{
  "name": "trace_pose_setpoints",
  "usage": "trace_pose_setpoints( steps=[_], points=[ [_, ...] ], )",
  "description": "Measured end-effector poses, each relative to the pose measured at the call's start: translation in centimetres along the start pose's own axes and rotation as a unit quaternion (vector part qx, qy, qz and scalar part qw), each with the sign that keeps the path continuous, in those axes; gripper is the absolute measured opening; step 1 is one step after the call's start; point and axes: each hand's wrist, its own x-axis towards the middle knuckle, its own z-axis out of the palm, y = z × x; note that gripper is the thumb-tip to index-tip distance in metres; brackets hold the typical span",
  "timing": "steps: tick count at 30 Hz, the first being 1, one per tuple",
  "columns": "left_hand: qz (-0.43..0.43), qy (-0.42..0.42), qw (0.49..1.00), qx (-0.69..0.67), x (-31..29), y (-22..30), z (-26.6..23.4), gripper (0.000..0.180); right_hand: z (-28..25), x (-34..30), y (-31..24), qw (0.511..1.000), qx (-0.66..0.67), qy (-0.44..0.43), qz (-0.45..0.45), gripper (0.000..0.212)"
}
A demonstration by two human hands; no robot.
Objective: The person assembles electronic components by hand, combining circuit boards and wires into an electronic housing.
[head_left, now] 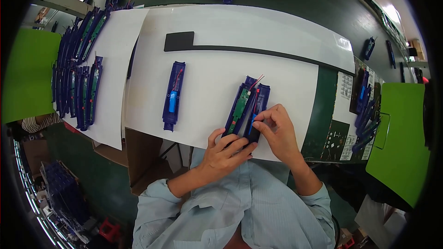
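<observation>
Two hands on long blue plastic shells, on smooth white paper.

Left hand (224, 150) curled around near end of open shell (240, 106) with narrow green circuit board; right hand (276, 131) pinching second shell (257, 110), fingertips closed upon its glossy blue battery, thin red and white wires just beyond.

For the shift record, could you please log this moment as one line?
left hand: steadies blue casing halves | right hand: fingertips on them | spare casing: apart
</observation>
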Motion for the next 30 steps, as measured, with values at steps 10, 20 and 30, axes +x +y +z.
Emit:
trace_pose_setpoints(
  steps=[10,20,30],
  points=[
    [-0.001,0.001,1.000,-0.005,0.1,0.0,0.1,0.045,-0.6,3.4,-0.8,0.975,-0.169,0.094,-0.111,0.013],
    [-0.074,0.026,0.990,-0.121,2.5,-0.7,-1.7,0.040,0.4,3.1,-0.6,0.986,-0.069,0.092,-0.124,0.015],
    [-0.005,0.121,0.992,0.042,8.5,-3.5,-1.6,0.035,0.7,2.0,-0.9,0.981,-0.095,0.082,-0.147,0.017]
  ],
)
